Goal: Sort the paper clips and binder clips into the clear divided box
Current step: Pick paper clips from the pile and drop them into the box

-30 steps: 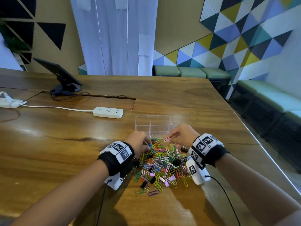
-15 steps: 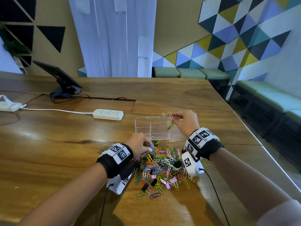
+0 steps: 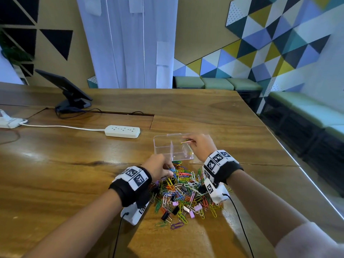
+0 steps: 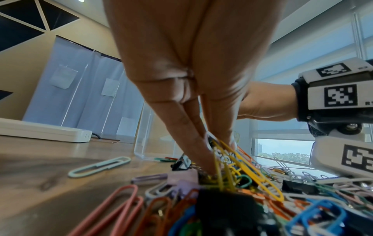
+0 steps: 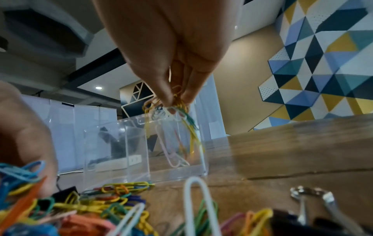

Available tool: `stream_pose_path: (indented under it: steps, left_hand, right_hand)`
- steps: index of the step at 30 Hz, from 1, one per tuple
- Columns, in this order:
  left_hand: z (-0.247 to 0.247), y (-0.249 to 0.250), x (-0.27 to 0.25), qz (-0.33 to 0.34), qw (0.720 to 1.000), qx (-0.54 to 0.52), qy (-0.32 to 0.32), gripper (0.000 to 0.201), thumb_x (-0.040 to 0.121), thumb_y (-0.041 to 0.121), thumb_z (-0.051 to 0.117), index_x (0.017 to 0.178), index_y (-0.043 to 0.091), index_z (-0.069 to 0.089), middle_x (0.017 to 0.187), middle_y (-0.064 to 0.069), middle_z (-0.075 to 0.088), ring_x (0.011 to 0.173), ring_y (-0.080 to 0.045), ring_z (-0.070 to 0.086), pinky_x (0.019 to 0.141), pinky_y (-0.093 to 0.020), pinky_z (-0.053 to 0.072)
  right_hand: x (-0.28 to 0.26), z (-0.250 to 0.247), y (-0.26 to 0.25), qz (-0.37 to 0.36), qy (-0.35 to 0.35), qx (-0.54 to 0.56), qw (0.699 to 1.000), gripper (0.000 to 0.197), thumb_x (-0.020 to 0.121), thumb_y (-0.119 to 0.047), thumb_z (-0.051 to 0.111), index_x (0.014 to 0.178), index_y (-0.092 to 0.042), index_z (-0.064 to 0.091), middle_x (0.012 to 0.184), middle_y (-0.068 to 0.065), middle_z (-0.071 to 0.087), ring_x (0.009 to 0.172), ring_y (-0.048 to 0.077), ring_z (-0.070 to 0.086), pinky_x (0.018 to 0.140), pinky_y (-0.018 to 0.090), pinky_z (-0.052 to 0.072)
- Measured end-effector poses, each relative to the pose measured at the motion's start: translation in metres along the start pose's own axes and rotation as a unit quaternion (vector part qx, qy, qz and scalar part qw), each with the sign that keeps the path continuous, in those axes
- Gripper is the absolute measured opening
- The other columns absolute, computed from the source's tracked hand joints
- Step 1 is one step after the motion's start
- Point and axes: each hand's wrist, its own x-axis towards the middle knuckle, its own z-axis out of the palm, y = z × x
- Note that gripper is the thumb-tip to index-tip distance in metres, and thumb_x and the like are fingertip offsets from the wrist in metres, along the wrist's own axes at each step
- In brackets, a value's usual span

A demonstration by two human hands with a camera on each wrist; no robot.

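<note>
A heap of coloured paper clips and black and pink binder clips (image 3: 183, 192) lies on the wooden table, just in front of the clear divided box (image 3: 162, 146). My right hand (image 3: 193, 141) hovers over the box's right compartment and pinches a bunch of paper clips (image 5: 177, 111); some of them dangle down into that compartment. A few clips (image 5: 177, 159) lie on its floor. My left hand (image 3: 168, 169) reaches into the far left edge of the heap, its fingertips (image 4: 207, 161) pinching yellow paper clips (image 4: 232, 159). The box's left compartment looks empty.
A white power strip (image 3: 122, 131) with its cable lies left of the box. A dark tablet on a stand (image 3: 68, 92) stands at the far left. The table's right edge (image 3: 297, 164) runs diagonally, with green benches (image 3: 307, 108) beyond it.
My right hand has carried its bunch of paper clips from the heap up over the box's right compartment. My left hand stayed at the heap's far left edge.
</note>
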Motion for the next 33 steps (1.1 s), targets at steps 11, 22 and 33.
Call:
stream_pose_path:
  steps: [11,22,33]
  left_hand:
    - [-0.004,-0.001,0.003,0.013,1.000,-0.004,-0.005,0.023,0.082,0.020,0.070,0.104,0.012,0.071,0.103,-0.006,0.070,0.093,-0.020,0.063,0.082,-0.026,0.048]
    - [-0.005,-0.003,-0.003,0.032,0.999,0.003,-0.006,0.026,0.080,0.021,0.073,0.104,0.011,0.071,0.103,-0.005,0.070,0.080,-0.013,0.061,0.072,-0.020,0.047]
    - [0.000,0.021,-0.019,0.072,0.995,0.061,-0.028,0.022,0.082,0.025,0.070,0.099,0.011,0.072,0.086,-0.002,0.066,0.069,-0.007,0.051,0.060,-0.012,0.034]
  right_hand:
    - [0.003,-0.007,-0.009,-0.042,-0.123,-0.090,0.987,0.029,0.094,-0.008,0.047,0.117,-0.015,0.063,0.117,0.004,0.066,0.104,0.017,0.063,0.095,0.031,0.049]
    - [-0.028,-0.033,-0.003,-0.063,-0.182,-0.080,0.978,0.028,0.091,-0.004,0.052,0.115,-0.011,0.064,0.113,0.002,0.067,0.098,0.011,0.064,0.089,0.023,0.050]
    - [-0.071,-0.060,0.023,-0.035,-0.205,-0.034,0.978,0.027,0.087,0.004,0.051,0.104,-0.009,0.068,0.104,0.002,0.069,0.094,0.011,0.066,0.084,0.025,0.054]
